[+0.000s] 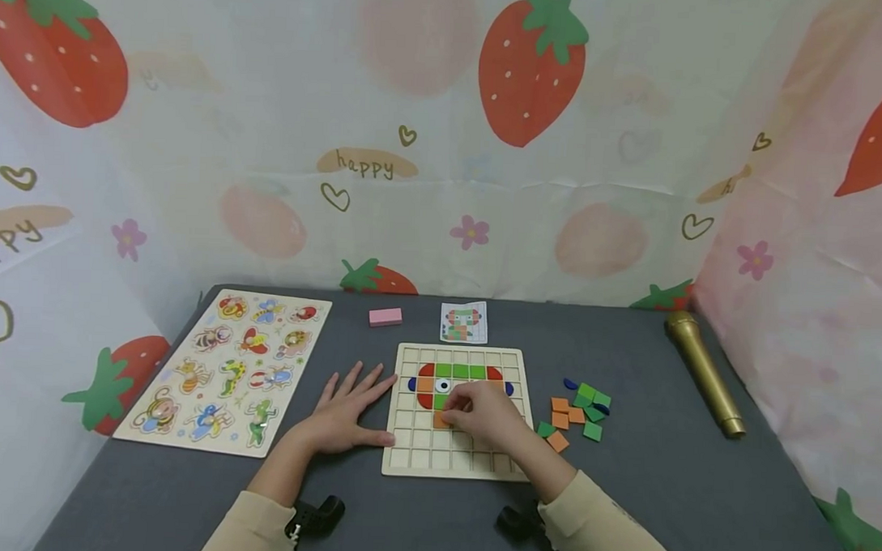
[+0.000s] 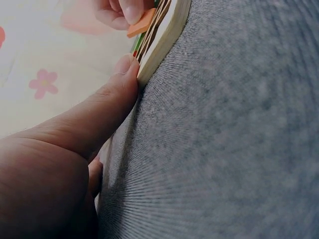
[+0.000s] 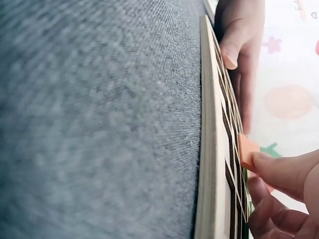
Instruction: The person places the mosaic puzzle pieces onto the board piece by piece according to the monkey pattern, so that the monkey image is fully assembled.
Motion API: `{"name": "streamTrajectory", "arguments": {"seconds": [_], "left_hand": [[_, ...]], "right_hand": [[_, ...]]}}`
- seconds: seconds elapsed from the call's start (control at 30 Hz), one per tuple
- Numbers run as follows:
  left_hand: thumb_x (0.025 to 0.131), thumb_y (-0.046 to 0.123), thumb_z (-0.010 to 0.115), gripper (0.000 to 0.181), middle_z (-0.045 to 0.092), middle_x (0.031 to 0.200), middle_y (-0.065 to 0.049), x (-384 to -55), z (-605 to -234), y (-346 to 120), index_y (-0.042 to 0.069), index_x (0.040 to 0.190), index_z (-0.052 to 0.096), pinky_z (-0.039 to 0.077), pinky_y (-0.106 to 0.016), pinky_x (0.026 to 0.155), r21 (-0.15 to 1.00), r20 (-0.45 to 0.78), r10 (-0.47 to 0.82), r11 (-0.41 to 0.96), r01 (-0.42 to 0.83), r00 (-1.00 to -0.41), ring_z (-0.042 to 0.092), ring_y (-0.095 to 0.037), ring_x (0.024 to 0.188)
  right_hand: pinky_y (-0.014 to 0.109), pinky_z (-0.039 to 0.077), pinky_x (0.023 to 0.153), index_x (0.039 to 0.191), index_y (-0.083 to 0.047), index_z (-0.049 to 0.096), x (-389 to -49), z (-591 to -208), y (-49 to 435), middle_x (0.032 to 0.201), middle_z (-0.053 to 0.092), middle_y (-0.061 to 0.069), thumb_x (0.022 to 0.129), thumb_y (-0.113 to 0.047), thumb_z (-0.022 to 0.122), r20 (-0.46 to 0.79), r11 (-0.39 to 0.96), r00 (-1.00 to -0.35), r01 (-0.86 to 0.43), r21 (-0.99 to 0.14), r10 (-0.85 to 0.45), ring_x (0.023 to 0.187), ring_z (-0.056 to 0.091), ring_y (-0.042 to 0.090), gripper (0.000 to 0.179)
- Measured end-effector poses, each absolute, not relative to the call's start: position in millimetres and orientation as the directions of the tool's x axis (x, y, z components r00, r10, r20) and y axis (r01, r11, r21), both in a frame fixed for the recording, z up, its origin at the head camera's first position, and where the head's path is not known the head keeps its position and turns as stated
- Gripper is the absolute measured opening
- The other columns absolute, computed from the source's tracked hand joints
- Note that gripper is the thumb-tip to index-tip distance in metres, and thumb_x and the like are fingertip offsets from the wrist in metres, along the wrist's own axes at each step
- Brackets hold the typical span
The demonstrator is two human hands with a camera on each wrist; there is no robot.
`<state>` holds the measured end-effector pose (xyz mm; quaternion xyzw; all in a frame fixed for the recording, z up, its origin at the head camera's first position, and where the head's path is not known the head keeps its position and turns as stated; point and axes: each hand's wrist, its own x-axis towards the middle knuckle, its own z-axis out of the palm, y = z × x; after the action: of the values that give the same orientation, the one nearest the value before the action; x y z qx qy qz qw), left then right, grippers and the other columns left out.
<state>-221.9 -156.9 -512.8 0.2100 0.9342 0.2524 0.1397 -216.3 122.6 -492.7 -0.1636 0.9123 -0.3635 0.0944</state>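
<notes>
A wooden grid board (image 1: 413, 461) lies in the middle of the grey table, partly filled with red, green, orange and blue tiles. My right hand (image 1: 487, 413) is over the board and pinches an orange square tile (image 1: 442, 420) between thumb and fingers. In the right wrist view that orange tile (image 3: 247, 151) stands tilted at the grid surface. Fingers spread, my left hand (image 1: 344, 414) rests on the table, with its thumb and index fingertip at the board's left edge. A white round tile with a dark centre (image 1: 443, 385) sits among the placed tiles; my right hand hides part of the pattern.
Loose orange and green tiles (image 1: 577, 416) with a few blue ones lie right of the board. Behind it are a small pattern card (image 1: 464, 322) and a pink block (image 1: 385, 317). An animal puzzle board (image 1: 222, 373) lies left; a gold cylinder (image 1: 706, 374) lies far right.
</notes>
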Motion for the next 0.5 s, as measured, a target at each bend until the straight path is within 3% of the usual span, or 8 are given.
{"name": "streamTrajectory", "arguments": {"seconds": [0.5], "left_hand": [[0.08, 0.066, 0.074, 0.101, 0.015, 0.17, -0.005, -222.4, -513.2, -156.4, 0.029, 0.161, 0.028, -0.008, -0.064, 0.121, 0.529, -0.159, 0.459, 0.787, 0.317, -0.874, -0.005, -0.037, 0.157]], "right_hand": [[0.031, 0.051, 0.068, 0.088, -0.02, 0.075, -216.2, -483.5, 140.5, 0.081, 0.068, -0.008, 0.09, -0.022, 0.078, -0.015, 0.703, -0.951, -0.217, -0.677, -0.308, 0.074, 0.06, 0.01, 0.004]]}}
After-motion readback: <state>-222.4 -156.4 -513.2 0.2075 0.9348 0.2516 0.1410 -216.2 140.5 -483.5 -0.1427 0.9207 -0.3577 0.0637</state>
